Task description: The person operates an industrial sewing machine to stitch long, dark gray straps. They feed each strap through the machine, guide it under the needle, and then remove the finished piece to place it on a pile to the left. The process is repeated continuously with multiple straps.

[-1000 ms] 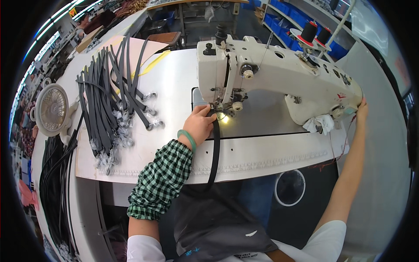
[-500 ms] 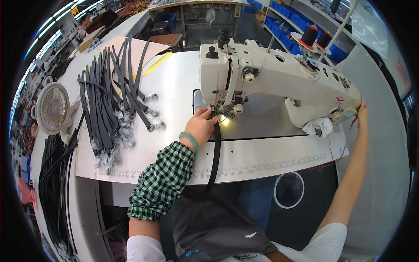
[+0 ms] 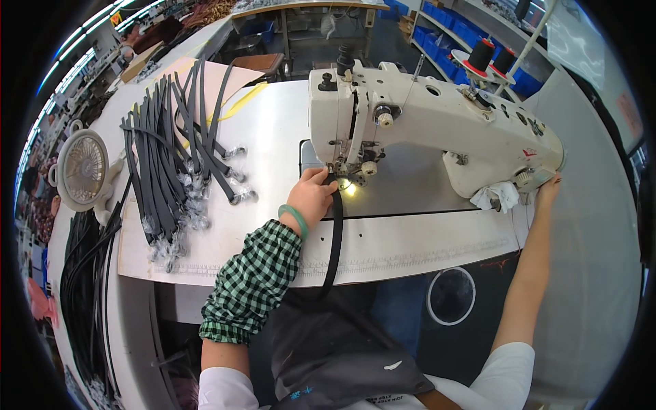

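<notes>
— Containers?
— Blue bins [image 3: 467, 30], far beyond the fingers of the left hand [image 3: 311, 198], contents indistinct.
— Black strap [image 3: 336, 239]?
— Gripped at those fingertips, long axis running back toward the apron [image 3: 342, 355], over the table [image 3: 410, 253] edge.
— Right hand [image 3: 549, 189]?
— At the sewing machine [image 3: 437, 109], right end; finger closure impossible to tell.

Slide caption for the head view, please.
Left hand on a black strap at the needle end of a white sewing machine; right hand at the machine's right end.
</notes>
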Tool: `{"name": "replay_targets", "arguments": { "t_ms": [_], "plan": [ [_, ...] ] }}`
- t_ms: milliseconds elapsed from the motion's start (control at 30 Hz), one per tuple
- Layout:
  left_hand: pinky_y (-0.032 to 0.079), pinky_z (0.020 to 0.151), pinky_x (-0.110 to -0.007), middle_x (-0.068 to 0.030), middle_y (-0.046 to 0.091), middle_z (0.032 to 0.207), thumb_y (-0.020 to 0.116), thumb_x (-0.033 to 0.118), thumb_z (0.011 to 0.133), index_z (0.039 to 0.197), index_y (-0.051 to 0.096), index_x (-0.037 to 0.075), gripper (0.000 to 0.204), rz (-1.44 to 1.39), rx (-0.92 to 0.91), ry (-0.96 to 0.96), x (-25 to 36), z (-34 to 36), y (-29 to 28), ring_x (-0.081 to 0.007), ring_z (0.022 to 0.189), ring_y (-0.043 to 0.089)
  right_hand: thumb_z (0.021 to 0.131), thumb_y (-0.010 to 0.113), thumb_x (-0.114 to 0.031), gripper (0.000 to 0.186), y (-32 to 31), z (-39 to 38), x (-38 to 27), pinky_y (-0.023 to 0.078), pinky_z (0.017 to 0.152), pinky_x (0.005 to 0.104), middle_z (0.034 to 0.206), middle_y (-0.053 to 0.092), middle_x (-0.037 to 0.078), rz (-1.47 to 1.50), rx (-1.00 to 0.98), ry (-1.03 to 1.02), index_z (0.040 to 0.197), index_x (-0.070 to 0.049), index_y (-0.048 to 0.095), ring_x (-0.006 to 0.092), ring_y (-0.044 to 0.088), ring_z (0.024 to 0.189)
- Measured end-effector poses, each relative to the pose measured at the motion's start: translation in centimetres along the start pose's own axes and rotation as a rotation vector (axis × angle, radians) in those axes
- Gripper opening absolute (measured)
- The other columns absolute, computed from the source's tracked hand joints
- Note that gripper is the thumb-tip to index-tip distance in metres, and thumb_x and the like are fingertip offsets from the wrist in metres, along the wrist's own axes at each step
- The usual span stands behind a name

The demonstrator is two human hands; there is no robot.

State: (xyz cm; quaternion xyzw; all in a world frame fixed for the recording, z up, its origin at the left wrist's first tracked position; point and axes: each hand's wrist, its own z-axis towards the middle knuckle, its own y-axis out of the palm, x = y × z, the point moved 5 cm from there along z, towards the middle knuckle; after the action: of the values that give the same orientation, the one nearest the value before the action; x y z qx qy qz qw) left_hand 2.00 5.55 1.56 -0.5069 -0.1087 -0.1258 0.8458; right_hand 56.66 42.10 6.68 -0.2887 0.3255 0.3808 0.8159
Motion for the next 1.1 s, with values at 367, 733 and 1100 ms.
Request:
{"name": "replay_targets", "arguments": {
  "t_ms": [367,733,1100],
  "plan": [
    [0.041,0.09,-0.034,-0.0161,0.052,0.112,0.058,0.002,0.067,0.095,0.063,0.007,0.029,0.015,-0.022,-0.042,-1.0,-0.9,-0.2,-0.0291,0.108,0.045,0.09,0.034,-0.042,0.052,2.0,2.3,-8.7,0.039,0.085,0.0348,0.11,0.055,0.016,-0.361,-0.227,-0.015,0.115,0.0,0.048,0.0286,0.052,0.101],
    [0.04,0.091,-0.035,-0.0149,0.052,0.111,0.06,0.003,0.068,0.097,0.063,0.007,0.03,-0.051,-0.021,-0.045,-0.6,-0.4,-0.3,-0.0303,0.108,0.045,0.09,0.036,-0.035,0.039,1.5,-3.3,-0.4,0.044,0.069,0.0331,0.093,0.059,0.011,0.181,-0.053,0.177,0.101,-0.002,0.053,0.0222,0.057,0.083],
    [0.048,0.073,-0.031,-0.009,0.057,0.091,0.064,0.0,0.068,0.088,0.067,0.008,0.022,-0.177,-0.001,0.042,0.5,-1.7,-1.9,-0.0244,0.084,0.052,0.087,0.048,-0.013,0.016,4.8,-21.4,-23.3,0.039,0.055,0.0195,0.074,0.058,0.002,0.087,-0.348,-0.274,0.09,-0.002,0.059,0.0051,0.05,0.064]
  ]
}}
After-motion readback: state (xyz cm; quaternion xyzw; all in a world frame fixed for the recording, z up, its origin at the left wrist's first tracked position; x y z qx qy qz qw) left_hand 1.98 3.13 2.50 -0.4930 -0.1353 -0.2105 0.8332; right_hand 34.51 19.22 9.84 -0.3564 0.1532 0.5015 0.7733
